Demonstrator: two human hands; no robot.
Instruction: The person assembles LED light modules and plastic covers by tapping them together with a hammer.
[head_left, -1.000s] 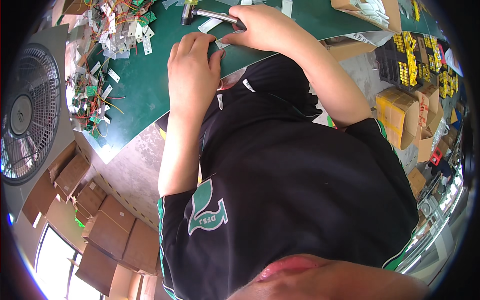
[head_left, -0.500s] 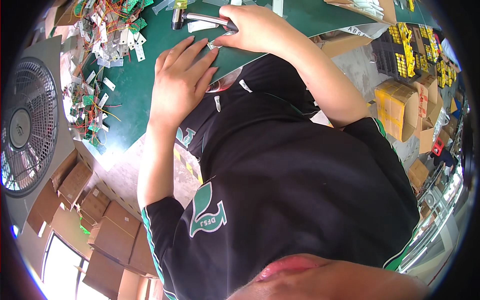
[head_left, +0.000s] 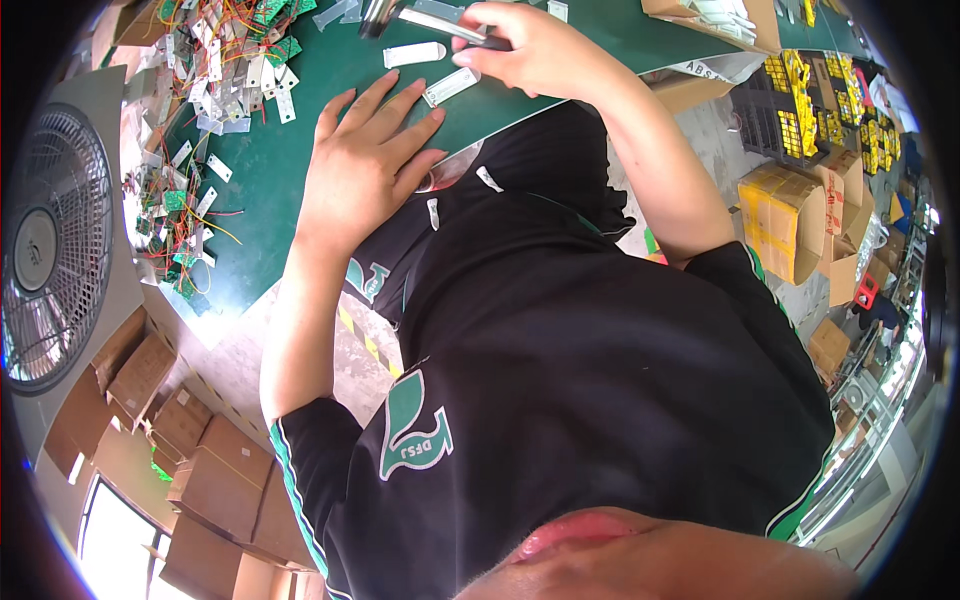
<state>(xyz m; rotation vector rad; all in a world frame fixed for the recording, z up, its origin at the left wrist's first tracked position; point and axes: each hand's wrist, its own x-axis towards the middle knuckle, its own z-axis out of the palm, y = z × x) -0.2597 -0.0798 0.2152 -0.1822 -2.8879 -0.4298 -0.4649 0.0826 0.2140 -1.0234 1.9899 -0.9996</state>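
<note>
A hammer point(head_left: 446, 26) with a shiny metal head and dark grip is in my right hand point(head_left: 530, 52), its fingers wrapped round the handle end. The head points left, at the top edge of the view. My left hand point(head_left: 362, 165) lies on the green table, fingers stretched out and apart. Just beyond its fingertips lies a small white plastic strip point(head_left: 452, 87), under and beside my right hand. Another white rounded-end strip point(head_left: 414, 54) rests farther away, below the hammer.
To the left is a heap of white plates with green circuit boards and thin wires point(head_left: 225, 60) on the table point(head_left: 270, 170). A fan point(head_left: 50, 250) stands at the far left. An open carton of white parts point(head_left: 715, 20) sits at the right; more cartons point(head_left: 785, 215) stand beyond.
My right hand has shifted right with the hammer, whose head has risen toward the top edge. The left fingers have drawn back slightly, and the nearer white strip shows more fully.
</note>
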